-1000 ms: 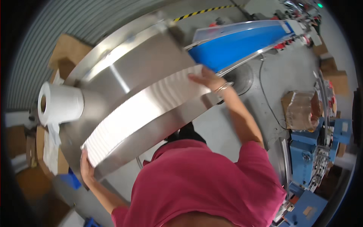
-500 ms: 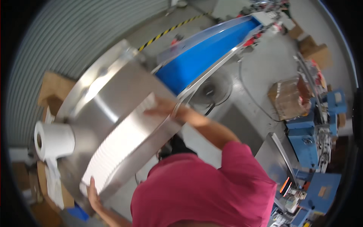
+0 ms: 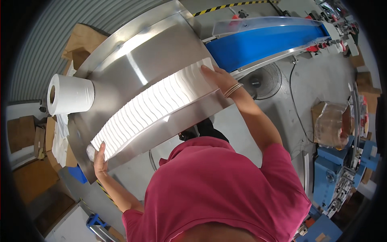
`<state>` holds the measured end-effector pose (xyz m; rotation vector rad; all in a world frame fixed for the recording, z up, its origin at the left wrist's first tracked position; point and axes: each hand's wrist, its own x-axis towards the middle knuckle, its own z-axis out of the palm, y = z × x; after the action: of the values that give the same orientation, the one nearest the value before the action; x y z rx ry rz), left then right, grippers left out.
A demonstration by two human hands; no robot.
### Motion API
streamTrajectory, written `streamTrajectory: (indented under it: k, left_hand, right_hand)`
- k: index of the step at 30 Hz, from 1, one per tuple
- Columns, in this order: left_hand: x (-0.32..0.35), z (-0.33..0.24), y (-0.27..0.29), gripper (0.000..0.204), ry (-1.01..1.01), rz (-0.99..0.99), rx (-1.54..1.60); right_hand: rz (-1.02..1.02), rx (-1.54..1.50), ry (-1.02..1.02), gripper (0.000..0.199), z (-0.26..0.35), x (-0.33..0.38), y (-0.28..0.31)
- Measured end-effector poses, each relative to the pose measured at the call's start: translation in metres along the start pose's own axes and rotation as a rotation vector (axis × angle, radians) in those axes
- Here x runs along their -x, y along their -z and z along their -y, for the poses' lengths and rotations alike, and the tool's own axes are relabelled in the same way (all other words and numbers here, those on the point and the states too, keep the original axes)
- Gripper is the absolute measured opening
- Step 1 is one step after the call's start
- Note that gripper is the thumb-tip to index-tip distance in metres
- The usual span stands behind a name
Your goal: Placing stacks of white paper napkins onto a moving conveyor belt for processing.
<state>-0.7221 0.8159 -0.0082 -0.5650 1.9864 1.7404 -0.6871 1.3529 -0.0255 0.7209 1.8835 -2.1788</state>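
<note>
A long row of white folded sheets (image 3: 151, 105), perhaps tissues or wipes, lies along the near edge of a stainless steel table (image 3: 117, 68). My left hand (image 3: 100, 159) grips its left end, with the thumb on the near side; the other fingers are partly hidden. At the far right end my right hand (image 3: 217, 78) presses against the last sheets, its fingers partly behind them. A small clear plastic wrap (image 3: 91, 152) shows beside my left hand. On the table's left side stands a large white roll (image 3: 74, 94).
A blue conveyor belt (image 3: 266, 44) runs off from the table's right end. Under it stands a round floor fan (image 3: 264, 80). Cardboard boxes (image 3: 82, 40) sit at the left, another box (image 3: 332, 123) at the right. Blue machinery (image 3: 326, 177) occupies the lower right.
My view has turned, so the table, conveyor and row appear higher and the conveyor further right. Both hands remain at the two ends of the row of sheets.
</note>
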Motion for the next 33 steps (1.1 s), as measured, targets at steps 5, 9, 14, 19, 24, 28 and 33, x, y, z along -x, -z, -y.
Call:
streamTrajectory:
  k: [5, 9, 14, 19, 24, 28, 33]
  left_hand:
    - [0.001, 0.002, 0.001, 0.080, -0.004, -0.027, -0.015]
    - [-0.006, 0.006, 0.007, 0.080, -0.025, -0.015, -0.046]
    - [-0.003, 0.006, 0.007, 0.081, -0.007, -0.032, -0.025]
    - [-0.005, 0.008, 0.007, 0.084, -0.019, -0.018, -0.010]
    - [-0.006, 0.017, 0.015, 0.085, -0.010, -0.009, 0.045]
    - [-0.003, 0.009, 0.008, 0.084, 0.013, -0.021, 0.027]
    - [-0.003, 0.011, 0.011, 0.082, 0.014, -0.028, 0.034]
  right_hand:
    - [-0.040, -0.091, -0.072, 0.050, -0.007, -0.017, 0.008]
    - [-0.007, -0.291, -0.147, 0.047, -0.014, -0.028, 0.021]
    - [-0.128, 0.405, 0.002, 0.048, -0.011, -0.021, 0.050]
    - [-0.347, -0.698, -0.181, 0.049, -0.019, -0.040, 0.084]
    - [0.016, -0.259, -0.080, 0.046, 0.001, -0.005, 0.028]
    - [-0.031, -0.199, -0.052, 0.047, 0.003, -0.009, 0.022]
    - [-0.009, -0.361, -0.168, 0.047, 0.002, -0.020, 0.039]
